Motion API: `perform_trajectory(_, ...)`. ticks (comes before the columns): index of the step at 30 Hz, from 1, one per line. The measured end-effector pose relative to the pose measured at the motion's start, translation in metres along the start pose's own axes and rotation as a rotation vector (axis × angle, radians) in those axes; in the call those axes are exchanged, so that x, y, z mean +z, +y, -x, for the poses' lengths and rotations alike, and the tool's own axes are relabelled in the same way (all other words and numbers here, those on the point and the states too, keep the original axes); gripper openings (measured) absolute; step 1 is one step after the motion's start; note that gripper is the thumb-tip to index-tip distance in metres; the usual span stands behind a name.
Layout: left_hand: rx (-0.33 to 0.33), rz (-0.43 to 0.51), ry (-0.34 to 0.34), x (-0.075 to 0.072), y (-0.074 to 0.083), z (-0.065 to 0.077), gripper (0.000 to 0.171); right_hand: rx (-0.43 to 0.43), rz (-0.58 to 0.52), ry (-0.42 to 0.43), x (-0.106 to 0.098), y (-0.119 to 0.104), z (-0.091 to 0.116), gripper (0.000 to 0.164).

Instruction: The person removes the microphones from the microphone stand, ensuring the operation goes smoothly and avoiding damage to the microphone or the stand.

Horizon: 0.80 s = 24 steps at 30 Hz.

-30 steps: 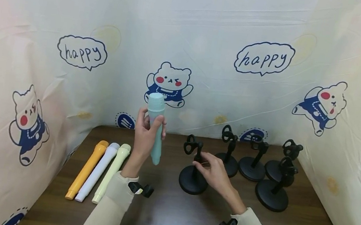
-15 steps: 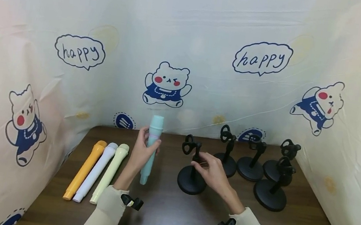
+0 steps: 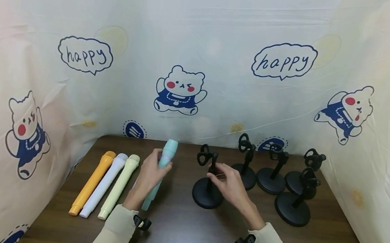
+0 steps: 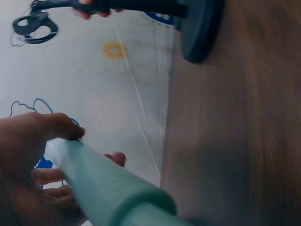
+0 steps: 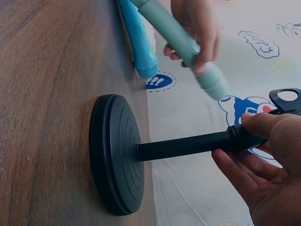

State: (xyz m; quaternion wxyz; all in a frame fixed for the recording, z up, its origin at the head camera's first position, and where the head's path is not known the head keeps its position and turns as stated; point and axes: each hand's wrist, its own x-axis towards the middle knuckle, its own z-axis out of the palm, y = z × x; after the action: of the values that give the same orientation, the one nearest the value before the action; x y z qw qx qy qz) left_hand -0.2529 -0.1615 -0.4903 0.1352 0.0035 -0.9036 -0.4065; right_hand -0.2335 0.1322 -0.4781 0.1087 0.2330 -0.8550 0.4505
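Note:
In the head view my left hand grips a mint-green toy microphone by its body, low over the left-middle of the table. The microphone leans, its head end up and away, its thin end toward me. The thumb lies along it in the left wrist view, where the microphone is seen close up. My right hand pinches the upper pole of a black microphone stand between thumb and fingers. Its round base is on the table, and the ring-shaped clip at its top holds nothing.
Left of my left hand lie an orange microphone, a pale lilac one and a pale yellow-green one, side by side. Several more black stands are grouped at the right. A patterned cloth hangs behind the table.
My left hand has brought the mint-green microphone down from in front of the cloth toward the table, and the microphone now leans more. My right hand stays at the stand.

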Motion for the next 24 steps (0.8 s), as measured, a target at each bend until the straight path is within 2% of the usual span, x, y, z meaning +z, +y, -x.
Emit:
perform_trajectory(2, 0.008, -0.126, 0.022, 0.002, -0.002, 0.002, 0.064, -0.001, -0.002, -0.002, 0.0, 0.0, 0.0, 0.022)
perform_trajectory(5, 0.03, -0.244, 0.023, 0.005, -0.006, 0.005, 0.063, -0.008, 0.001, -0.005, 0.0, 0.001, 0.001, 0.023)
perform_trajectory(11, 0.086, -0.402, -0.002, 0.011, -0.014, 0.011, 0.059, -0.011, 0.007, -0.007, 0.0, 0.003, 0.001, 0.022)
perform_trajectory(16, 0.127, -0.489, -0.011, 0.017, -0.018, 0.016, 0.059, -0.015, 0.01, -0.005, 0.0, 0.003, 0.001, 0.023)
perform_trajectory(24, 0.144, -0.563, -0.018, 0.023, -0.021, 0.019, 0.058, -0.022, 0.009, -0.006, 0.0, 0.002, 0.0, 0.023)
